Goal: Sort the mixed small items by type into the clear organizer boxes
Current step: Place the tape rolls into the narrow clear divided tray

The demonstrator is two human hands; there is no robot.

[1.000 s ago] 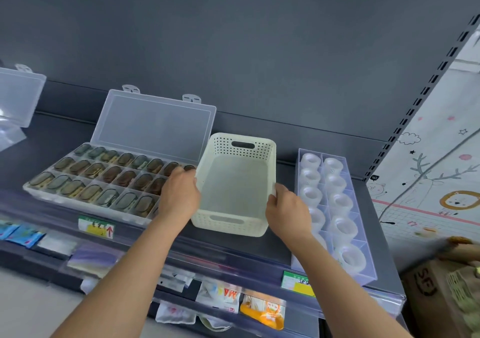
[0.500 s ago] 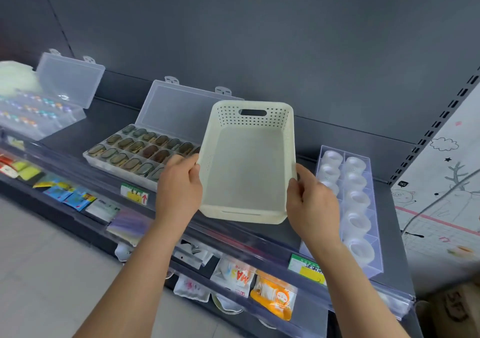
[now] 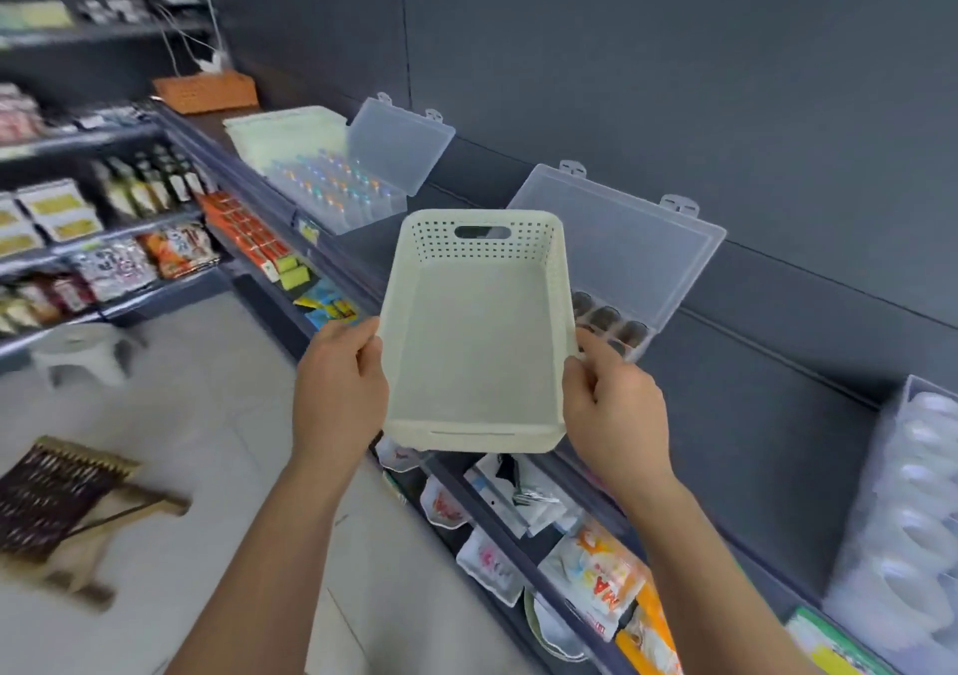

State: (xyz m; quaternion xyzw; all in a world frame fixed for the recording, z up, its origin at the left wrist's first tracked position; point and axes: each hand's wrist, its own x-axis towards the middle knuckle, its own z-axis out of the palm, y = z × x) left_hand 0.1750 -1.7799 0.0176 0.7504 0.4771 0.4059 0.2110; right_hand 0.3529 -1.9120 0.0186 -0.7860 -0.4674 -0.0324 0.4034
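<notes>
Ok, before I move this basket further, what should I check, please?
1. The basket is empty: ok.
2. The left hand grips its left rim: ok.
3. The right hand grips its right rim: ok.
4. The near organizer box has its lid open: ok.
5. The far organizer box has its lid open: ok.
6. A place to set the basket down: cannot tell.

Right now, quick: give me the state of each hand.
Left hand: gripping the left side of the empty white basket.
Right hand: gripping the basket's right side.
</notes>
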